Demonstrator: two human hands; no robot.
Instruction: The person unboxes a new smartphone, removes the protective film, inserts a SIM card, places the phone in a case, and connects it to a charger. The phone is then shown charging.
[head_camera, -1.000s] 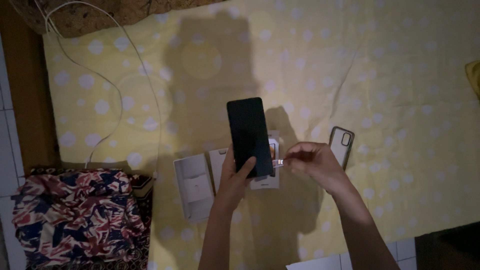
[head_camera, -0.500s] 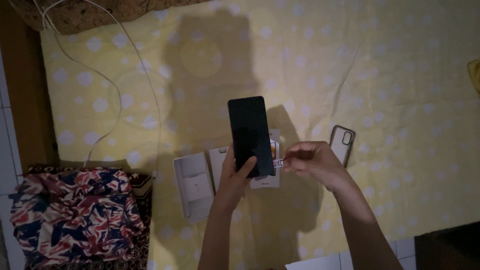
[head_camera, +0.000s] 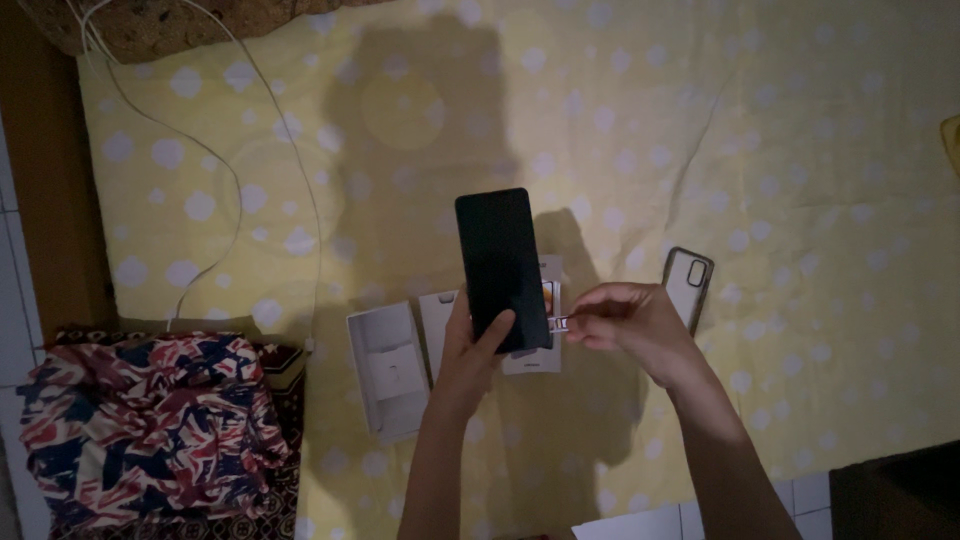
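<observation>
My left hand (head_camera: 468, 358) holds a black smartphone (head_camera: 500, 265) upright, its dark screen facing me, above a yellow sheet with white dots (head_camera: 620, 150). My right hand (head_camera: 630, 325) pinches a small silvery piece (head_camera: 560, 323), maybe a card tray or pin, at the phone's lower right edge. Under the phone lie an open white box (head_camera: 388, 370) and a box lid with a picture (head_camera: 545, 330).
A clear phone case (head_camera: 688, 285) lies on the sheet right of my right hand. A white cable (head_camera: 235, 190) loops over the sheet's left part. A red, white and blue patterned cloth (head_camera: 150, 430) sits at the lower left. Tiled floor (head_camera: 10, 300) shows at the left edge.
Hands and phone stay almost in place; the view shifts slightly. The small silvery piece stays at the phone's right edge.
</observation>
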